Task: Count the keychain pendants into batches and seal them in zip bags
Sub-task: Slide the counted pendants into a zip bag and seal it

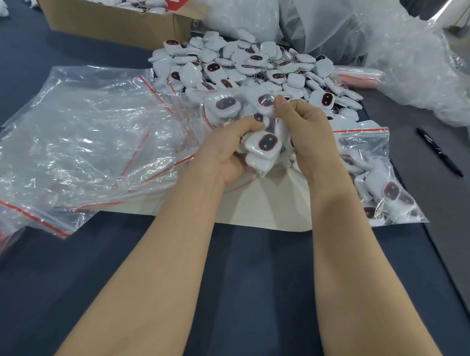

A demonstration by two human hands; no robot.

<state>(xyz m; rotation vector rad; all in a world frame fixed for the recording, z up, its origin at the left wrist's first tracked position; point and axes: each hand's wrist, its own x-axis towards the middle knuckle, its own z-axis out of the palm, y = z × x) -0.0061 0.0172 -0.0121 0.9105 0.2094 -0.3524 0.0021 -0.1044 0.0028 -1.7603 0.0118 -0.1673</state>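
Both hands hold a clear zip bag with several white keychain pendants inside, lifted just above the table's middle. My left hand grips its lower part, fingers curled round the pendants. My right hand pinches the bag's upper part near a pendant with a dark oval face. Behind the hands lies a big loose pile of white pendants. A filled, red-striped zip bag lies to the right.
A spread of flat zip bags with red strips covers the left of the dark table. A cardboard box with more pendants stands at the back left. Crumpled plastic bags fill the back right. A black marker lies at the right.
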